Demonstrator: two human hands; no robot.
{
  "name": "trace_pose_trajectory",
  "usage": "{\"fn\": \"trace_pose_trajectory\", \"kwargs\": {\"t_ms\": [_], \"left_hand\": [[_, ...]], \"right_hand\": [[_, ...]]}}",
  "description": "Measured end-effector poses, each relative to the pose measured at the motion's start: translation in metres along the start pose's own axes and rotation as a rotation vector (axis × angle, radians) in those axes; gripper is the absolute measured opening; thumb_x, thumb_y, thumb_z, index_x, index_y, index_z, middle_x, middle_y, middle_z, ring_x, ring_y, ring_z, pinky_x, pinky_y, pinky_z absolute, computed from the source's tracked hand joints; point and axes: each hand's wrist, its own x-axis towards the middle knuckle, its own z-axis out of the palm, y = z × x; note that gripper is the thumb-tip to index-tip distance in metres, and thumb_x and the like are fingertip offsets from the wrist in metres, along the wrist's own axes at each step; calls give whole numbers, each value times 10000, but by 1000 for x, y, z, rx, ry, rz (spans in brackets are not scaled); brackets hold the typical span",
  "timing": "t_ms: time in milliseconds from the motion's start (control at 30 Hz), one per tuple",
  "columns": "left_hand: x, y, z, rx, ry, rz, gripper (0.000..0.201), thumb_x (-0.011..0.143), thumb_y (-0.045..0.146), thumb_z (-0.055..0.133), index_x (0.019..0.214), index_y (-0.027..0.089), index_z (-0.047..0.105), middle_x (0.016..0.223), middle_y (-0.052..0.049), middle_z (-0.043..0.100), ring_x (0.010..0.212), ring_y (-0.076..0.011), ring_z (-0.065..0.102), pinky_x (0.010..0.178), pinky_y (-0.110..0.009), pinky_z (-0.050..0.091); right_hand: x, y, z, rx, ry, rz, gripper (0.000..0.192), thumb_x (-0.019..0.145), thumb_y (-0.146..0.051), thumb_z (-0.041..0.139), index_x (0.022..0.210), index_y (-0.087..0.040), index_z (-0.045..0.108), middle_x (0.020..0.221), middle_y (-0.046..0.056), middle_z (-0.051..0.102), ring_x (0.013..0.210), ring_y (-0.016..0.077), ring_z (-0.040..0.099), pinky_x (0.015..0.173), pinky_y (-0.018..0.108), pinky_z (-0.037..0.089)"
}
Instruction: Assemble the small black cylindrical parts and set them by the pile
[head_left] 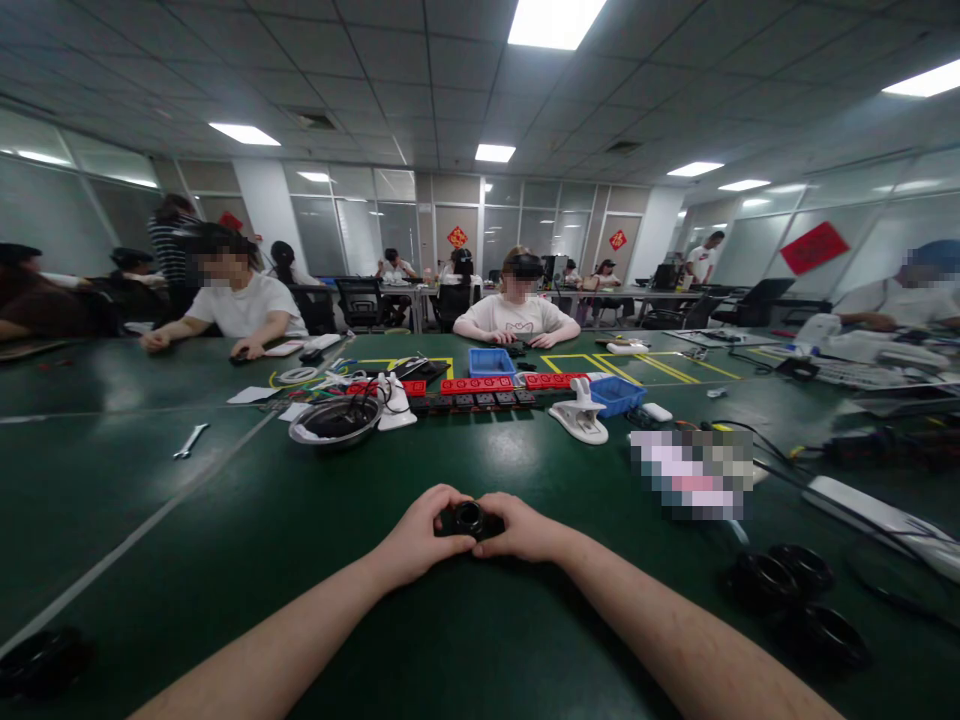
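A small black part with a round, raised opening is held between my two hands, just above or on the green table. My left hand curls round its left side, thumb along the near edge. From the right, my right hand grips the other side, its thumb tip close to the left thumb. The fingers hide much of the part, so its exact kind cannot be made out. Several black ring-shaped pieces lie at the right, and another dark piece sits at the lower left.
Ahead stand a metal bowl with black cable, red power strips, blue bins and a white clip base. A wrench lies left. Cables and a white strip are at right. Co-workers sit across the table.
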Motion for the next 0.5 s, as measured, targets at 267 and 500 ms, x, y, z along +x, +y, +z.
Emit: {"fn": "trace_pose_trajectory", "kwargs": {"t_ms": [267,500], "left_hand": [[-4,3,4,77,32,-32,393,659,303,601,1033,225,509,902,-25,508,765,-165,484,629,-250,404],[-5,4,6,123,71,3,451,641,354,624,1065,246,514,933,-32,524,894,-208,485,787,-326,398]], "right_hand": [[1,2,-1,32,-10,15,337,595,-316,672,888,-174,586,834,-2,568,776,157,509,680,248,381],[2,4,1,43,-3,32,316,593,-313,671,855,-162,581,781,-8,561,722,144,506,631,236,382]]}}
